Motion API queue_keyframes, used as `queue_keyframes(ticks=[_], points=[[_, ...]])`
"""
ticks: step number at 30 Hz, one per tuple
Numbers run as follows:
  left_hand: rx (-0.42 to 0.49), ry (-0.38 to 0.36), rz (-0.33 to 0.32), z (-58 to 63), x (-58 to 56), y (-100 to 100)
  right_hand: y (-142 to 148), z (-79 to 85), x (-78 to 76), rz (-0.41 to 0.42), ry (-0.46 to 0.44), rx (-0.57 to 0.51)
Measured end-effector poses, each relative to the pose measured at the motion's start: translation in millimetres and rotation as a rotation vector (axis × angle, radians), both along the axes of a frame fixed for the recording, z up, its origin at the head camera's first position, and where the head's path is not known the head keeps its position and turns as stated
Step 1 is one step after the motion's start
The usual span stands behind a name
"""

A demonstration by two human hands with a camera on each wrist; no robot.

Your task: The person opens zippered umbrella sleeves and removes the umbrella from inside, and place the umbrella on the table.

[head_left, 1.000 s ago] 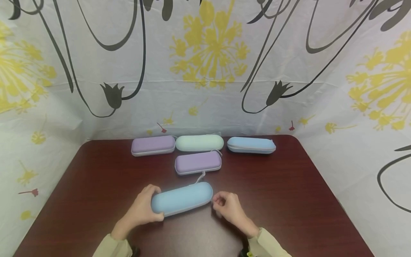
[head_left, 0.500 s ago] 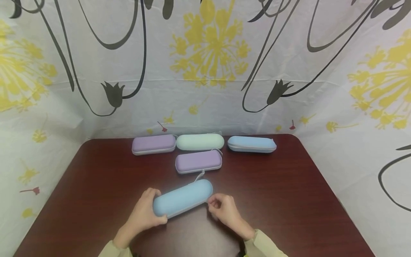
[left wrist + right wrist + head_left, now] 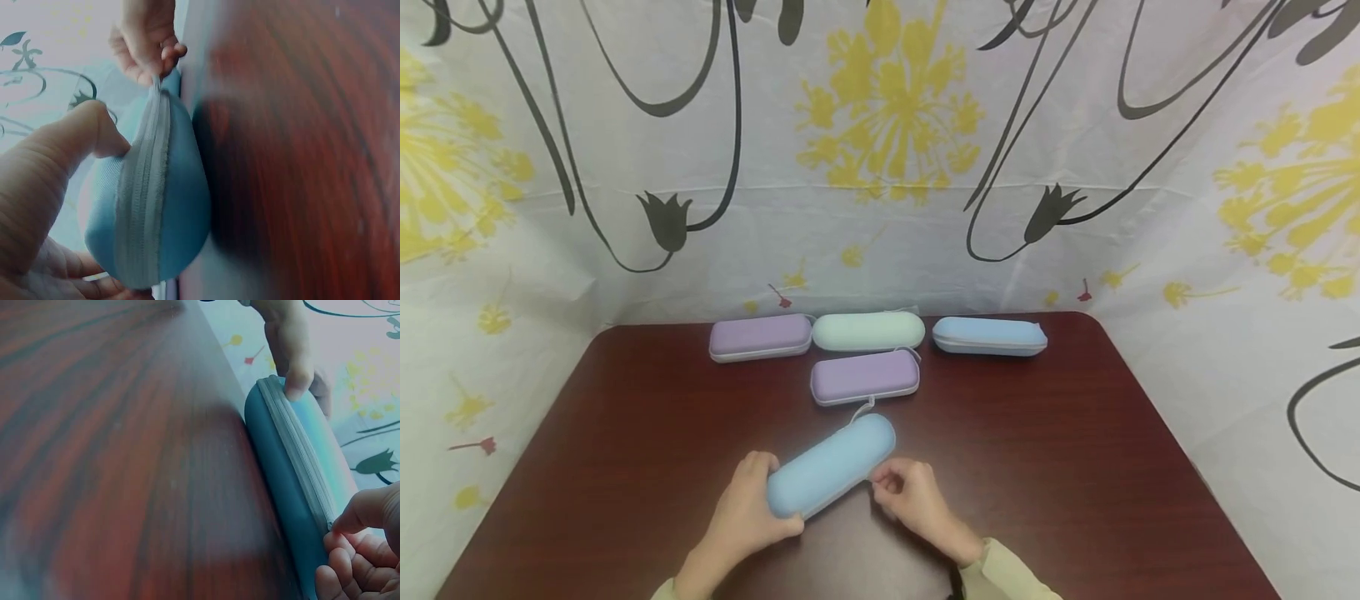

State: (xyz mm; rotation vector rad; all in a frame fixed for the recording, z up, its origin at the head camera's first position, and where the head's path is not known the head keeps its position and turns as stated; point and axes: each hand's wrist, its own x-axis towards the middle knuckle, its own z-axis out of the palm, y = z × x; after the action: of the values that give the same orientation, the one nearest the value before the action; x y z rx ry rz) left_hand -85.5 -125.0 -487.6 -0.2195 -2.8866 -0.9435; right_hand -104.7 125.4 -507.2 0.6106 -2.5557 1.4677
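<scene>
A light blue zippered glasses case [image 3: 833, 465] lies slanted on the table, its right end farther from me. My left hand [image 3: 747, 510] grips its left end, thumb on the near side and fingers over the far side. My right hand [image 3: 916, 503] is at the near edge, right of the middle. In the left wrist view, thumb and forefinger pinch the small zipper pull [image 3: 157, 81]. The grey zipper [image 3: 300, 447] runs along the side facing me, and its teeth look closed between the two hands. A wrist loop [image 3: 862, 410] sticks out behind the case.
Just behind lies a purple case [image 3: 865, 377]. Along the back of the dark red table [image 3: 1060, 467] are another purple case [image 3: 760, 338], a mint green case [image 3: 868, 332] and a second blue case [image 3: 989, 336]. A patterned cloth [image 3: 880, 250] hangs behind and at both sides.
My right hand has slid left along the case's near edge with the zipper pull. The case has turned, right end away from me; my left hand has moved slightly right and nearer.
</scene>
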Motion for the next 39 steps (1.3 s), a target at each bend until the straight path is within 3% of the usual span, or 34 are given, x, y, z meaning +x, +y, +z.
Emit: queue_keyframes(ticks=[9,18,23,27,31,39], points=[[-0.069,0.005,0.035,8.0,11.8,12.9,-3.4,1.1,0.2,0.006,-0.006,0.012],[-0.07,0.005,0.055,9.1,21.9,23.0,-6.4,0.7,0.6,0.031,0.001,0.012],[-0.11,0.046,0.06,10.2,26.8,29.1,-7.3,-0.2,1.6,0.055,0.024,-0.008],[-0.132,0.029,0.068,12.3,28.9,33.2,-11.2,-1.7,4.9,0.121,0.089,-0.015],[-0.148,0.002,0.075,14.2,31.4,38.0,-13.2,-2.4,6.5,0.137,0.146,-0.013],[-0.154,-0.02,0.082,14.6,36.3,45.0,-10.3,-0.2,8.1,0.157,0.105,-0.001]])
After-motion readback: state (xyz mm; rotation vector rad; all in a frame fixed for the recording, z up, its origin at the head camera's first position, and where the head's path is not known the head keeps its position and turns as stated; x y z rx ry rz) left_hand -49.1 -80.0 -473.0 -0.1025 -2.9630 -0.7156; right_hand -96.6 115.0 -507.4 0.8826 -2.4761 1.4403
